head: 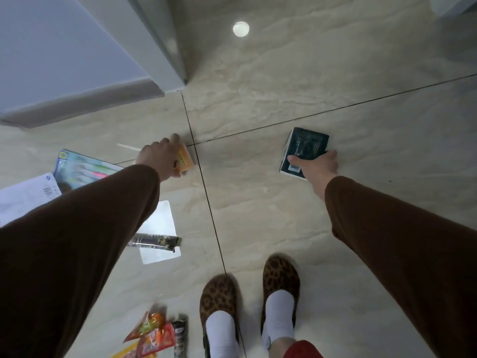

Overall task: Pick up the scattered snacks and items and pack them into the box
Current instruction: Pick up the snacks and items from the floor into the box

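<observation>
Glossy beige tiled floor (284, 202): left hand (160, 161) is gripping an orange packet (186, 159); right hand (318, 165) is clasping a dark box (304, 148).

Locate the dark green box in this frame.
The dark green box is right of centre in the head view, gripped by the right hand above the tiled floor, beyond the leopard-print slippers.

We seem to be indoors in a home. A glossy beige marble-look tiled floor (296, 104) spreads out, with a white wall corner (165, 60) at eleven o'clock. Leopard-print house slippers (280, 277) stand at six o'clock.
</observation>
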